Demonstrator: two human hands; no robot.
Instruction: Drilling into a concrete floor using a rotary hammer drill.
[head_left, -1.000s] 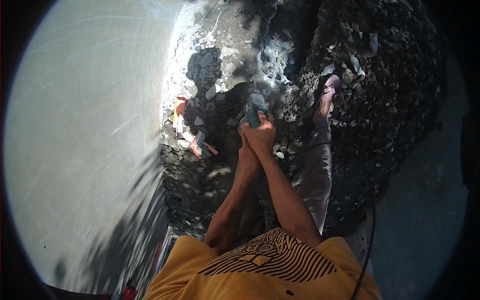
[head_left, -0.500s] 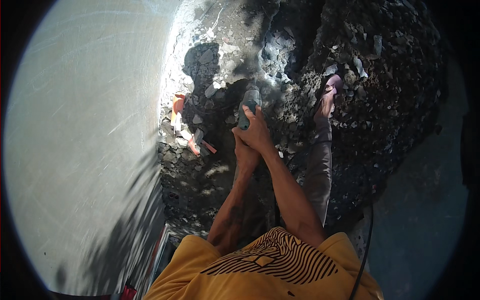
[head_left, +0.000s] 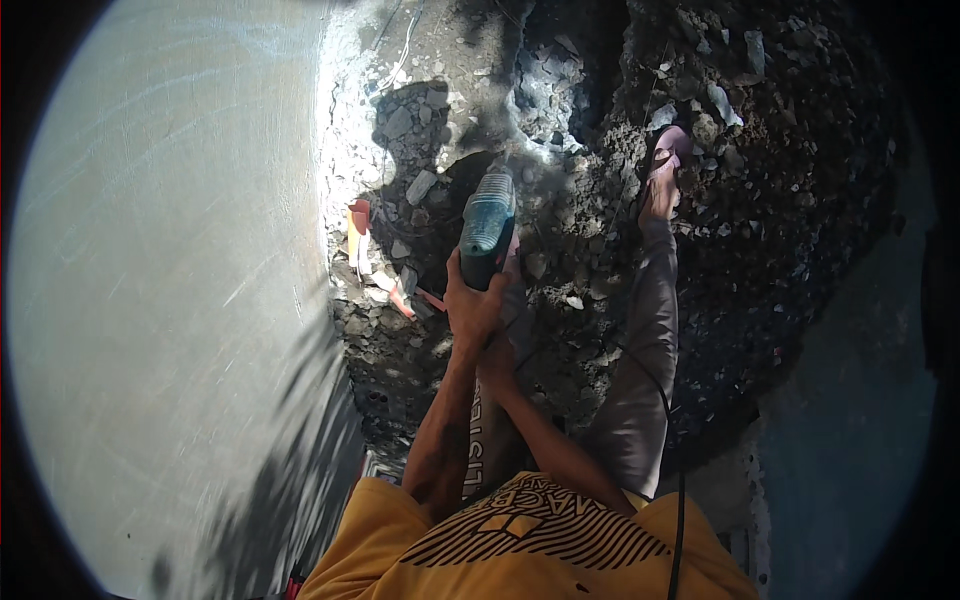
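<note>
A teal and black power tool (head_left: 485, 215) points away from me, its far end down at broken concrete and soil. My left hand (head_left: 475, 300) grips the near part of its body, thumb and fingers wrapped around it. My right hand (head_left: 497, 355) is closed just below and behind the left one, apparently on the tool's rear, which is mostly hidden. A hollowed, broken patch (head_left: 545, 115) lies beyond the tool's tip. Broken orange pieces (head_left: 358, 225) lie left of the tool among pale chunks (head_left: 420, 185).
A pale concrete surface (head_left: 170, 250) borders the rubble on the left. My right foot (head_left: 665, 170), in a pink sandal, stands on loose debris (head_left: 760, 230) to the right. A black cable (head_left: 678, 520) runs down beside my body. A darker slab (head_left: 840, 420) is at the lower right.
My left hand has moved forward onto the tool's body, while my right hand has drawn back and down behind it. The tool body appears larger and nearer, shifted slightly left.
</note>
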